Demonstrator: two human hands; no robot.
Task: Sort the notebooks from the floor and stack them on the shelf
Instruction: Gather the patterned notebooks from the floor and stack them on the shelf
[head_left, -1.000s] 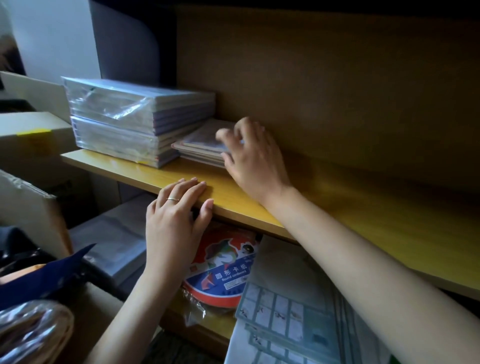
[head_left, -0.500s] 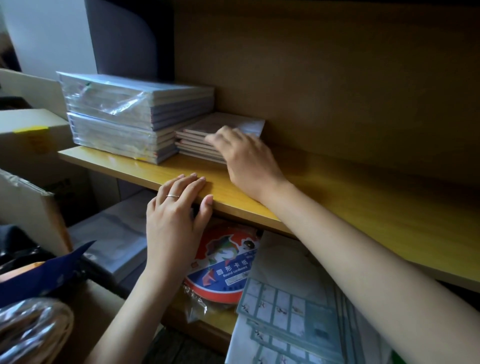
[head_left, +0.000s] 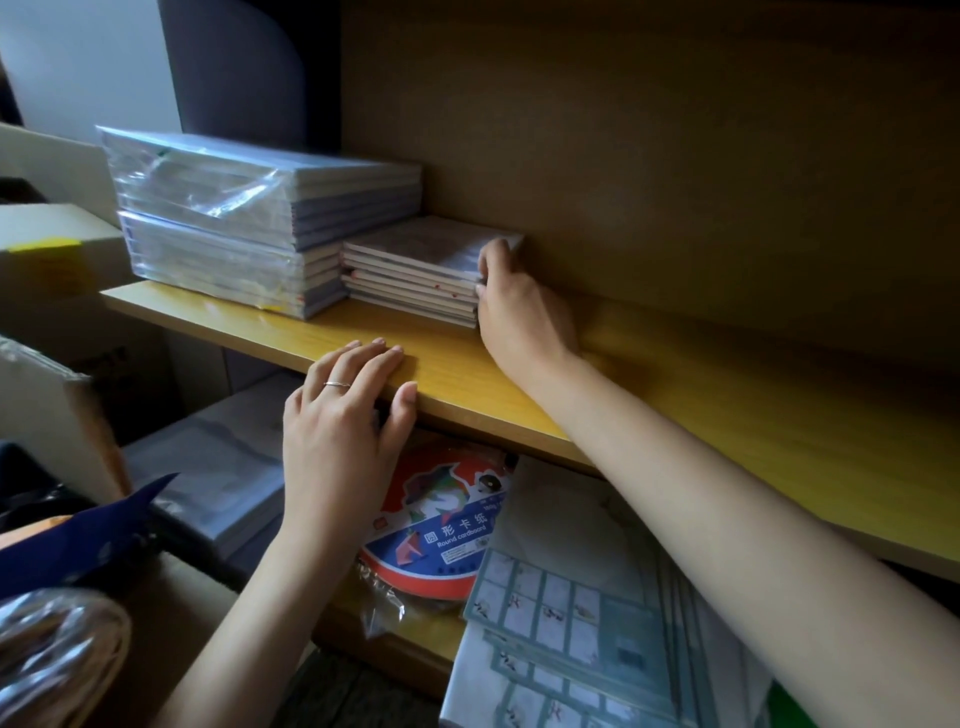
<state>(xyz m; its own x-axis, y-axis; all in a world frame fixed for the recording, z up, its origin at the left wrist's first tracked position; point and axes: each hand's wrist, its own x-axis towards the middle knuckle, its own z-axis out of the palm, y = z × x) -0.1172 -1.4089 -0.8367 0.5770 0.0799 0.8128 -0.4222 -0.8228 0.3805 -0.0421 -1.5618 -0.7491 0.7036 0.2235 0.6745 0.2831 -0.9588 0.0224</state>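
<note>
A low stack of thin notebooks (head_left: 415, 270) lies flat on the yellow wooden shelf (head_left: 727, 395), pushed against two taller plastic-wrapped notebook packs (head_left: 249, 223) on its left. My right hand (head_left: 514, 312) presses against the right end of the low stack, with the thumb on the top cover and the fingers along the edges. My left hand (head_left: 343, 421) rests flat on the shelf's front edge, fingers spread, holding nothing.
Under the shelf lie a round cardboard pack (head_left: 441, 525), gridded sheets (head_left: 582, 618) and wrapped paper (head_left: 208, 478). Cardboard boxes (head_left: 47, 260) stand at the left. A brown back panel (head_left: 675, 156) closes the shelf behind.
My right hand slid from the top and front of the low stack to its right end. The stack now sits squarer against the wrapped packs. The left hand stayed put.
</note>
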